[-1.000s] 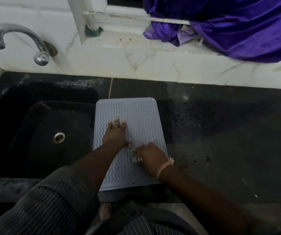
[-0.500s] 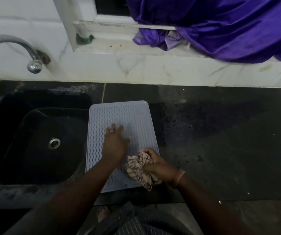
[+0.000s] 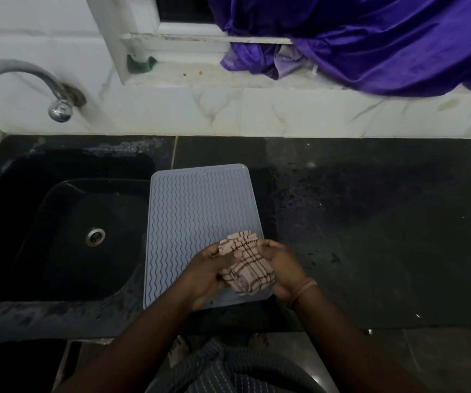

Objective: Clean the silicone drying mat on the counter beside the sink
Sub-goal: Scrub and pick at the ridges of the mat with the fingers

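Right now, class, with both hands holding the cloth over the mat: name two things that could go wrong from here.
1. Both the left hand and the right hand grip the checked cloth, so nothing pins the drying mat; wiping could slide it.
2. The mat's left edge lies right beside the sink, so a push that way might tip it in.

Dim indoor light, wide-angle edge distortion
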Available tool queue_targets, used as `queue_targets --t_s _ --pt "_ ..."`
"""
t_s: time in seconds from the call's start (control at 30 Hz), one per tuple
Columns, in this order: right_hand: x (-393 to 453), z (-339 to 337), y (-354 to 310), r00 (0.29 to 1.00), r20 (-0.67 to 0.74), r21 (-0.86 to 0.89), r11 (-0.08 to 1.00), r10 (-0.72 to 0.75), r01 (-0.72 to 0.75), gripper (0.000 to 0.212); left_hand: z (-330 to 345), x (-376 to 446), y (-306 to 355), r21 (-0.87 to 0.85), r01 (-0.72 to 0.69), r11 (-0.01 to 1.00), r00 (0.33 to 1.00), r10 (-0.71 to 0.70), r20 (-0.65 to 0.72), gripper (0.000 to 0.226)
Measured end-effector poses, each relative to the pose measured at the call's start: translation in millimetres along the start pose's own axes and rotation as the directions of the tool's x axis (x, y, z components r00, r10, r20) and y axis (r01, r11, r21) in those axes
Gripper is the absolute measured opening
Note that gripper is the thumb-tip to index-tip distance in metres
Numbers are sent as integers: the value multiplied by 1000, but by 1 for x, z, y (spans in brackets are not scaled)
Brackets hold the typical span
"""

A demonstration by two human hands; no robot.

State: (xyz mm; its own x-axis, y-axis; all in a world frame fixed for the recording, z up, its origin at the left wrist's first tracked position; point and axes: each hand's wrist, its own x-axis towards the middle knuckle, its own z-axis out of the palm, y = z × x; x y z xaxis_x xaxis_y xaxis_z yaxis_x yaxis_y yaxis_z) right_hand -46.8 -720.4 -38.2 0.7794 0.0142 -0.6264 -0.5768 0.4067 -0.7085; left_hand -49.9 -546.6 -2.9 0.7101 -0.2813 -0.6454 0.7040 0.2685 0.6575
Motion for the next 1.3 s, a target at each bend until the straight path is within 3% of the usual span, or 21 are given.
queue_targets --t_s 0.07,0.13,0.23,0.3,0.33,0.4,0.53,0.57,0.63,0.7,0.73,0.8,0.83,0.87,0.93,1.13,1.3 --pt "-3 0 -1 995 86 148 987 55 -68 31 -3 2 -5 -90 34 995 997 -28 67 32" --pt "-10 0 0 976 201 208 970 84 -126 43 -4 7 -12 -92 30 995 999 -26 43 30" --pt "-19 3 13 942 301 156 967 150 -203 39 -2 16 -24 -2 8 1000 1000 -8 9 29" --pt "-19 0 22 949 282 129 975 138 -180 36 2 15 -30 66 -17 998 999 15 40 27" --pt "-17 -2 23 956 262 126 977 132 -170 35 3 15 -30 183 -72 980 997 71 15 25" --pt "-12 -3 14 979 173 46 992 112 -121 30 0 16 -31 509 -207 836 959 275 -62 21" --pt "3 10 -30 983 -142 -314 947 -119 69 23 -27 35 -26 858 -268 439 817 576 -39 30" --pt "6 19 -42 966 -161 -435 893 -202 115 20 -34 43 -21 922 -241 303 793 609 7 35" --pt "22 36 -57 912 -117 -698 686 -393 206 15 -40 59 -9 986 -149 79 803 591 74 52" --pt "45 47 -59 850 68 -859 403 -522 316 24 -35 67 2 999 -16 -39 896 444 32 79" --pt "58 50 -57 826 202 -901 230 -526 367 34 -32 68 5 995 37 -96 927 374 2 89" --pt "82 51 -44 815 438 -899 -170 -380 404 49 -30 71 5 978 98 -186 950 311 -36 99" --pt "88 51 -36 819 497 -854 -329 -288 402 55 -32 72 3 973 115 -199 951 304 -50 101" --pt "92 49 -26 820 521 -817 -416 -235 400 61 -36 73 1 973 125 -193 953 296 -63 103" --pt "92 46 -15 816 530 -799 -460 -231 389 71 -43 74 3 973 124 -195 961 266 -69 107" --pt "98 46 -20 824 542 -783 -457 -166 422 78 -51 71 15 939 126 -320 970 237 -50 106" --pt "80 41 -5 840 527 -764 -505 -127 403 75 -50 72 17 900 104 -423 985 170 -34 132"
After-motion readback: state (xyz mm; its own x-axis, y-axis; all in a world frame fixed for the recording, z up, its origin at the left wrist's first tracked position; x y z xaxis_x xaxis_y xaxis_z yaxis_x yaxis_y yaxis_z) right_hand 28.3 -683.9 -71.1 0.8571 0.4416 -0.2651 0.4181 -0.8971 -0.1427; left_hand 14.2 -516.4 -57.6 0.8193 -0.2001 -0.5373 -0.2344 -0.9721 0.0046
